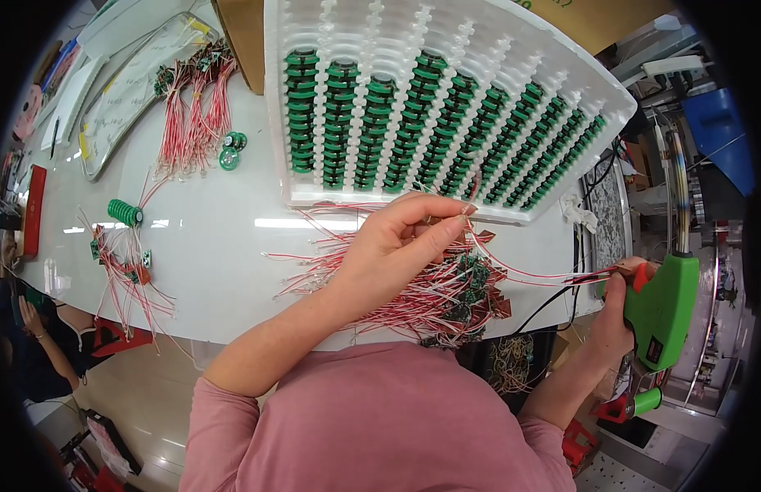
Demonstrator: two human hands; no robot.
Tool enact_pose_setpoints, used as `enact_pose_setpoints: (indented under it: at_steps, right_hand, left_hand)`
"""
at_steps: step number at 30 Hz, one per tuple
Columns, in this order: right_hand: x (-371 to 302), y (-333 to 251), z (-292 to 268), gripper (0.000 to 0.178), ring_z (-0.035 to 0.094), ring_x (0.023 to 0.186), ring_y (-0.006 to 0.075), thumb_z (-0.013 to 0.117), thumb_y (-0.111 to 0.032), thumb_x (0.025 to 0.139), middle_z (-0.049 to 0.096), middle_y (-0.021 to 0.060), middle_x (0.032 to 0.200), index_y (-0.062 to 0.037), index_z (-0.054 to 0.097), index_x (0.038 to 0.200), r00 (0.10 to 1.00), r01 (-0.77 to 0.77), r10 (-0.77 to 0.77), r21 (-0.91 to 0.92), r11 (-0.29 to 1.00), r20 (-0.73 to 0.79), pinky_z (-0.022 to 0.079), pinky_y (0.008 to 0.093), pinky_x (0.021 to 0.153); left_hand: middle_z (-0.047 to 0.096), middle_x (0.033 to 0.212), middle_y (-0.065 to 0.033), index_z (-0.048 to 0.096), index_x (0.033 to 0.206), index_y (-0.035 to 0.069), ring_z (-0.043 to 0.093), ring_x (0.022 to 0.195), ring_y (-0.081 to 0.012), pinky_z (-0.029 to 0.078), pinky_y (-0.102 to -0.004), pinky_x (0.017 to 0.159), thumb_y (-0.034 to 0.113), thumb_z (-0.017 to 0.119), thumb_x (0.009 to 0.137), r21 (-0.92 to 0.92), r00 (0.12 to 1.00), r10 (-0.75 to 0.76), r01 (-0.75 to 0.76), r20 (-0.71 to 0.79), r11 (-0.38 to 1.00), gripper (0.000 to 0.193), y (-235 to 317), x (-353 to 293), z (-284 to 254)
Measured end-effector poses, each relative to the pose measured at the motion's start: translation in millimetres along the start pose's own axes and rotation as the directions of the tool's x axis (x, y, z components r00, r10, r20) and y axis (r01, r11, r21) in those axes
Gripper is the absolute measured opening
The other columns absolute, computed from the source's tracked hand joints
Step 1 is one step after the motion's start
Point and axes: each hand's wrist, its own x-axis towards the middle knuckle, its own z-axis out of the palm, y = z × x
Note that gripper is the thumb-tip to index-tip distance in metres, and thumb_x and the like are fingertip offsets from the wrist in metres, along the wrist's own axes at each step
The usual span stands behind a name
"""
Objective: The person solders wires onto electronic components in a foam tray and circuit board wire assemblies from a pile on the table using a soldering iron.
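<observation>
My left hand point(409, 242) is closed in a pinch on thin red and white wires, just off the near edge of a white foam tray point(397, 199). From there the wires point(528, 275) sag rightward to my right hand point(614, 316). That hand is closed around the grip of a green soldering gun point(671, 303) with an orange-red trigger; its long metal barrel points away from me. A small brownish piece shows at the wires' right end, by my right fingers. Beneath my left hand lies a pile of wired green circuit boards point(470, 291).
Rows of round green and black parts point(339, 123) fill the tray. More wired boards point(196, 123) lie at the far left, and a smaller bunch point(126, 262) nearer. A red box point(34, 209) sits at the left edge. Another person's arm point(52, 348) shows lower left.
</observation>
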Motion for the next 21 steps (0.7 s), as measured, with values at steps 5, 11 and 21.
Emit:
enact_pose_setpoints:
  at_steps: [5, 11, 21]
  right_hand:
    - [5.4, -3.4, -0.1, 0.034, 0.050, 0.071, 0.0153, 0.055, 0.011, 0.072, 0.054, 0.0122, 0.081, 0.0007, 0.045, 0.103, 0.996, 0.065, -0.068, 0.047, 0.997, 0.053, 0.043, 0.0256, 0.062]
    - [8.0, -9.1, 5.7, 0.025, 0.047, 0.070, 0.0091, 0.051, -0.001, 0.079, 0.056, 0.0099, 0.095, 0.0028, 0.049, 0.103, 0.989, -0.086, 0.076, -0.080, 0.993, -0.128, 0.039, 0.0215, 0.059]
    - [-16.5, -34.2, 19.4, 0.029, 0.044, 0.072, 0.0104, 0.049, -0.002, 0.081, 0.052, 0.0090, 0.093, 0.0009, 0.044, 0.109, 0.968, -0.252, 0.250, -0.094, 0.963, -0.036, 0.038, 0.0215, 0.064]
  left_hand:
    - [0.058, 0.091, -0.0029, 0.053, 0.107, 0.001, 0.053, 0.076, -0.0047, 0.044, -0.0181, 0.065, 0.013, 0.054, 0.086, -0.084, 0.995, -0.100, 0.102, 0.024, 0.991, 0.024, 16.2, -1.7, -1.7]
    - [0.058, 0.089, -0.0022, 0.054, 0.102, 0.000, 0.053, 0.076, -0.0042, 0.045, -0.0178, 0.065, 0.010, 0.055, 0.085, -0.096, 0.998, -0.060, 0.056, -0.037, 0.994, 0.020, 15.3, -3.8, -2.4]
    - [0.054, 0.086, 0.0004, 0.054, 0.094, 0.002, 0.051, 0.078, -0.0045, 0.042, -0.0183, 0.069, 0.007, 0.057, 0.083, -0.032, 0.997, -0.073, 0.074, 0.037, 0.997, 0.013, 12.5, -9.6, 5.7]
